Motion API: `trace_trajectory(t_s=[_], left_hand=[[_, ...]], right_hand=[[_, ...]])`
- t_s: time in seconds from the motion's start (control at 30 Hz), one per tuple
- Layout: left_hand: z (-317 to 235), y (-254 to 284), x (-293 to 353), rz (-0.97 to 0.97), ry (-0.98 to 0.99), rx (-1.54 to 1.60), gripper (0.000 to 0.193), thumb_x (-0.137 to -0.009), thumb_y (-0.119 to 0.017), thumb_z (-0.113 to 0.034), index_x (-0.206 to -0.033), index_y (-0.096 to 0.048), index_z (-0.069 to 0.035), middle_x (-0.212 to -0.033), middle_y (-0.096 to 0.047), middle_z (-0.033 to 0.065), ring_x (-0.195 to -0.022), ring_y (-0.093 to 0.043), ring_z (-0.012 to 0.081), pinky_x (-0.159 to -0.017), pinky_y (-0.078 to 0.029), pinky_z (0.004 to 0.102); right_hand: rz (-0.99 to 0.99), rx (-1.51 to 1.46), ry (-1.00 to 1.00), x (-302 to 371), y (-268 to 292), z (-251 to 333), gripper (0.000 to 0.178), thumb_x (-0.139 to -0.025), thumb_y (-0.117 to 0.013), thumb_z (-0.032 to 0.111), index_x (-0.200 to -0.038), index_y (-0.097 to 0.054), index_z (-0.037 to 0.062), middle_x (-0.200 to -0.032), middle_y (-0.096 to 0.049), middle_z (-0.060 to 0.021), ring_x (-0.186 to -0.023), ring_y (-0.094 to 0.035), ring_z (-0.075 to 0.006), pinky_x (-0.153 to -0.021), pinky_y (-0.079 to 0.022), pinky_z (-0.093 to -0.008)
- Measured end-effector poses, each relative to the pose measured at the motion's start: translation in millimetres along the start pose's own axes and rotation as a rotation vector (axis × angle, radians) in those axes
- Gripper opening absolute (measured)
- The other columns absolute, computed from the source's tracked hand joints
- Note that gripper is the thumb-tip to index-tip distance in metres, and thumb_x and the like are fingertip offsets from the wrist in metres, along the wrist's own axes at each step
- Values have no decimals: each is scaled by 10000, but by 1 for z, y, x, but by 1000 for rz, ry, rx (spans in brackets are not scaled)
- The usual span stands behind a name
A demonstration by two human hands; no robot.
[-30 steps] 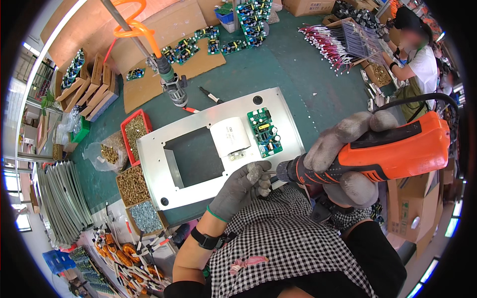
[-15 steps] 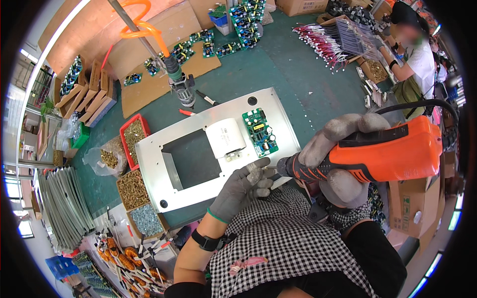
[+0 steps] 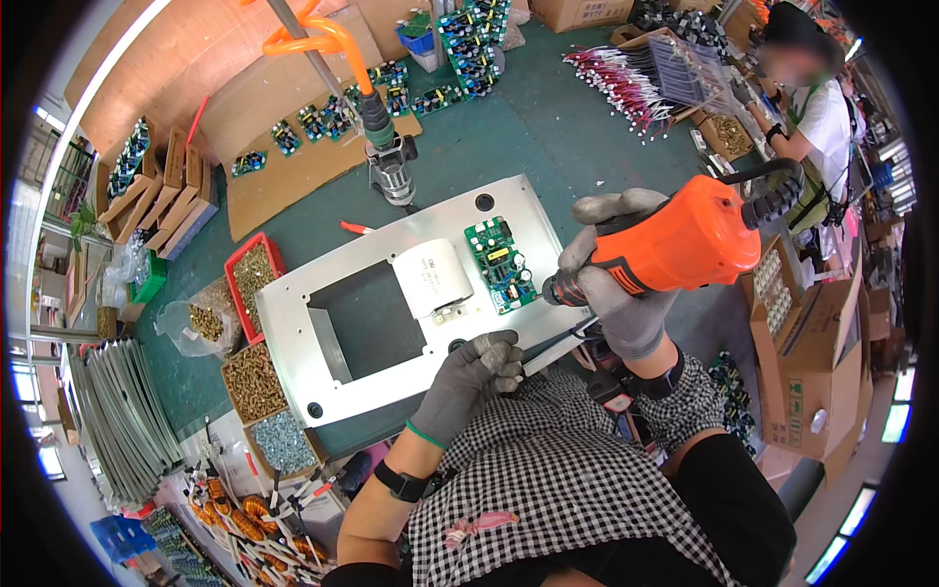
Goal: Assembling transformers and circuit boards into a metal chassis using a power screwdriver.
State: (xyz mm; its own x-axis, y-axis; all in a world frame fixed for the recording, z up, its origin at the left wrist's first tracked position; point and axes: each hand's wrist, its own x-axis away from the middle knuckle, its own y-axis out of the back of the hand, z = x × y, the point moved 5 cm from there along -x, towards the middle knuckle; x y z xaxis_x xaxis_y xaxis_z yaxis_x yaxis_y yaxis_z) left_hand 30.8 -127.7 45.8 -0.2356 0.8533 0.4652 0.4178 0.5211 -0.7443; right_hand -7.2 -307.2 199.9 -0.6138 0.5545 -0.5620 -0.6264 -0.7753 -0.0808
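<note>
In my right hand (image 3: 626,311) is an orange and black corded electric screwdriver (image 3: 690,240), tilted, with its nose at the near right corner of a green circuit board (image 3: 501,269). The board lies on a silver metal panel (image 3: 286,367) that has a large rectangular opening. Beside the board, a white rounded capacitor (image 3: 430,276) sits on the panel. My left hand (image 3: 465,386), gloved in grey, is at the panel's front edge with its fingers curled together; whatever they may hold is hidden. The screwdriver's bit tip cannot be made out.
A second screwdriver (image 3: 391,174) hangs from an orange coiled hose (image 3: 333,37) above the panel's far side. Left of the panel stand a red bin (image 3: 278,256) and boxes of brass fasteners (image 3: 252,380) and silver screws (image 3: 284,440). A co-worker (image 3: 822,122) is at the far right.
My right hand has swung the screwdriver away from my left fingers to the circuit board's near right corner. My left hand has shifted slightly left and closer to me.
</note>
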Motion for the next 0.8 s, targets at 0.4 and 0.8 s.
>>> trace_trajectory(t_s=[0.4, 0.8], left_hand=[[-14, -8, -7, -125, 6, -19, 406, -938, -568, -315, -1181, -531, 9, -898, -570, 24, -691, -548, 90, -639, -515, 244], [-15, -13, -19, -99, 21, -116, 463, -910, -531, -513, -987, -520, -56, -721, -410, -55, -570, -356, 37, -509, -342, 174]], right_hand=[[176, 81, -80, 3, -15, -15, 617, -629, -510, -177, -1180, -373, 62, -1000, -552, -155, -734, -625, -178, -575, -543, -312], [78, 64, -78, 4, -10, -8, 615, -666, -526, -133, -1229, -364, 54, -1031, -565, -177, -729, -628, -186, -605, -541, -314]])
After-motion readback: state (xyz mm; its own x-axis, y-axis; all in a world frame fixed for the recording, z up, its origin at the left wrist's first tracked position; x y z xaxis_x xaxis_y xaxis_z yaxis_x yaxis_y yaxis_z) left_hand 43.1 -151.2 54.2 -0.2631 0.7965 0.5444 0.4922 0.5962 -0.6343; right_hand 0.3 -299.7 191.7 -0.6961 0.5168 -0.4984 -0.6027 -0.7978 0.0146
